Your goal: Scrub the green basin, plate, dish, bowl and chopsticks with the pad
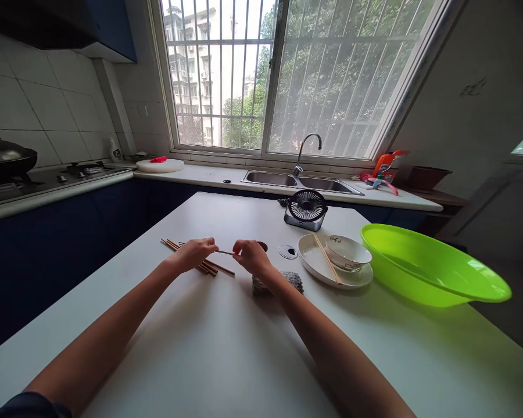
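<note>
Between my two hands runs a thin brown chopstick (225, 252), held just above the white table. My left hand (196, 253) pinches one end of it with closed fingers. The other end is in the closed fingertips of my right hand (251, 256). Several loose wooden chopsticks (210, 269) lie crossed on the table under and beside my left hand. Below my right wrist sits a grey, rough-textured cloth or pad (293, 282), partly covered by the forearm. A small dark brown round thing (263, 247) peeks out behind my right hand, mostly hidden.
Right of my hands, a white plate (307, 264) carries a patterned bowl (348, 251) and a light pair of chopsticks (328, 259). A large green basin (431, 273) stands further right. Behind are a small black fan (306, 208) and a round table hole (291, 251). The sink (272, 177) lies beyond.
</note>
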The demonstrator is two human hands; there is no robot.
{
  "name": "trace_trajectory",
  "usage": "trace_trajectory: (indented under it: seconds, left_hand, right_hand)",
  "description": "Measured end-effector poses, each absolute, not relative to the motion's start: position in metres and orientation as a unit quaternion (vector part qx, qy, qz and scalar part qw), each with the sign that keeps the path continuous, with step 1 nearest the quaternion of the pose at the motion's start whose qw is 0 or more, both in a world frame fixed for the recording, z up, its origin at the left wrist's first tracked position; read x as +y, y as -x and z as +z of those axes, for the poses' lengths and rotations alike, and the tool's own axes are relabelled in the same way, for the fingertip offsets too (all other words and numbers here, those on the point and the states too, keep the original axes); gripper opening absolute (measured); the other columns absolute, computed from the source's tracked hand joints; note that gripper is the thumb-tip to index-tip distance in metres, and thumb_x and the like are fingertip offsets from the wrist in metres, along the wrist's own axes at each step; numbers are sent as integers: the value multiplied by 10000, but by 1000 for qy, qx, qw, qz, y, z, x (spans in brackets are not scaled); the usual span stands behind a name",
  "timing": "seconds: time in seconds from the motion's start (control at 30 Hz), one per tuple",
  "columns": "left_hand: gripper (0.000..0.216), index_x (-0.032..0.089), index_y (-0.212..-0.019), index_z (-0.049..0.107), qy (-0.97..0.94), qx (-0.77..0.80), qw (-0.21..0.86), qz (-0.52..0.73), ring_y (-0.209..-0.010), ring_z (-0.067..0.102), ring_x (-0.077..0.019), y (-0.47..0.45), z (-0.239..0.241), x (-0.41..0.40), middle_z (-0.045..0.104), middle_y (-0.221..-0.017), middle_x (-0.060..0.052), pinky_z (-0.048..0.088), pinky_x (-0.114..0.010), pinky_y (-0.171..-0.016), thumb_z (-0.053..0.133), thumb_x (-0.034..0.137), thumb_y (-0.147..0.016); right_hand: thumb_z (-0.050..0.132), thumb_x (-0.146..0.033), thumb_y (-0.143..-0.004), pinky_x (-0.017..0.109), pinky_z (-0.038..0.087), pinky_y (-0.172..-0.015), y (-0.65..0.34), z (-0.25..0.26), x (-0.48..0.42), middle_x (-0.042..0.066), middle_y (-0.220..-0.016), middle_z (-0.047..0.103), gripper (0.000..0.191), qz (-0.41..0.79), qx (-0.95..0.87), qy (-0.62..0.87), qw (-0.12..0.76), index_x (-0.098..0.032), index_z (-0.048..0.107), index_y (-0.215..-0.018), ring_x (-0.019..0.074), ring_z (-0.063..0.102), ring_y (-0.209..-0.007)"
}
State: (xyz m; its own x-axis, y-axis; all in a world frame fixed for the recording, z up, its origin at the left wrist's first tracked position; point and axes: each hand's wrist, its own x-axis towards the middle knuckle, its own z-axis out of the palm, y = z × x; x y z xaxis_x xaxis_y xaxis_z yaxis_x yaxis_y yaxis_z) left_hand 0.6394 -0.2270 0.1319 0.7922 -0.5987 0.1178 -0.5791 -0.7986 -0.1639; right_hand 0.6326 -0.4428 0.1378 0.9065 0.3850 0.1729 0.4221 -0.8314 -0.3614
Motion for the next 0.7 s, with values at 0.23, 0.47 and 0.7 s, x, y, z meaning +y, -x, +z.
trace_trajectory:
  seconds: [0.23, 0.47, 0.7]
  left_hand:
    - [263, 206, -1051, 660, 947, 308, 24, -84, -743, 650, -158, -638, 135, -230, 669, -964, -53, 455, -241, -624, 450, 91, -940]
    - [258, 225, -1119, 669, 939, 329, -32, -96, -766, 666, -138, -638, 134, -231, 704, -981, -48, 468, -221, -650, 461, 184, -971]
    - [283, 245, -1177, 676, 916, 364, -112, -124, -667, 635, -105, -634, 134, -243, 711, -980, -31, 424, -212, -591, 470, 252, -983]
  right_hand:
    - [638, -155, -848, 225, 408, -660, -633, 141, -448, 26, -900, 754, 173, -57, -217, 951, 210, -223, 744, -966, 145, 663, -768]
    - [607, -51, -844, 202, 419, -663, -628, 154, -463, 15, -855, 727, 202, -70, -252, 938, 227, -193, 738, -902, 118, 634, -741]
    - [626, -29, -840, 197, 434, -677, -618, 157, -488, 17, -861, 709, 194, -87, -281, 924, 245, -184, 742, -858, 104, 623, -720]
